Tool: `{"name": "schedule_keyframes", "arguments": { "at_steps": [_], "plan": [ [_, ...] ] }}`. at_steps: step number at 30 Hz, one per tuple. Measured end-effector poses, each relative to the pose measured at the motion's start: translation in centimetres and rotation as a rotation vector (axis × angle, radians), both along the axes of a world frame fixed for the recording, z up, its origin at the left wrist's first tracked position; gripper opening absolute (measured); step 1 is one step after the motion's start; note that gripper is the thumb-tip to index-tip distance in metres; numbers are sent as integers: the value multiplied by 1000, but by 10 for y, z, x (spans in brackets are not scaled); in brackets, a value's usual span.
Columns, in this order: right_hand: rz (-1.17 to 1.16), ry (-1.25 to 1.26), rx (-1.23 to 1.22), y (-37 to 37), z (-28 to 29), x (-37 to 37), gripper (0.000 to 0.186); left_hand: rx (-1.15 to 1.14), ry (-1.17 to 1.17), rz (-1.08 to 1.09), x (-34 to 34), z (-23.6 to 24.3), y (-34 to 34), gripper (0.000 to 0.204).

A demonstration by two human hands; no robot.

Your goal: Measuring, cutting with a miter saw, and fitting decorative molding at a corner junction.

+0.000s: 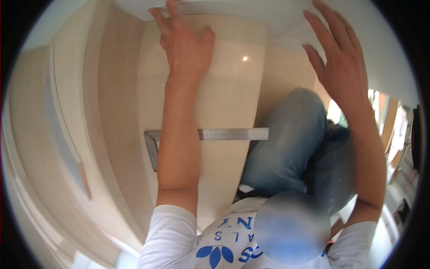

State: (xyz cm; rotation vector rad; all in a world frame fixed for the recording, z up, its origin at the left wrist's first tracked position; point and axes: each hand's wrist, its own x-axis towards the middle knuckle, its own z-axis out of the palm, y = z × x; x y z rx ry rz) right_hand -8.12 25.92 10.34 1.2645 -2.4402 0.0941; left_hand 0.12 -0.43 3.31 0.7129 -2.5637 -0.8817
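My left hand [183, 47] is raised over the far end of a pale wood board [224, 98], fingers apart near a white surface [233, 11] at the top edge; whether the fingertips touch it I cannot tell. At upper right my right hand [336, 62] has its fingers spread and slightly bent beside that white surface, with nothing visible in it. A steel try square [235, 133] lies across the board, its long ruled blade toward the right and its corner at the left, partly hidden under my left forearm.
Pale wooden panels and ledges [114, 112] run along the left, with a narrow grey-blue strip [67, 125] among them. My bent legs [291, 139] in jeans are right of the board. A white panel [389, 67] is at upper right, a bright cluttered opening [394, 130] below it.
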Motion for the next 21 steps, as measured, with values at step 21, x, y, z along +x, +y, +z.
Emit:
{"name": "schedule_keyframes", "arguments": {
  "at_steps": [21],
  "plan": [
    [133, 97, 71, -11, -17, -9, 32, 42, 114, -90, 1, -15, -11, 103]
  ]
}}
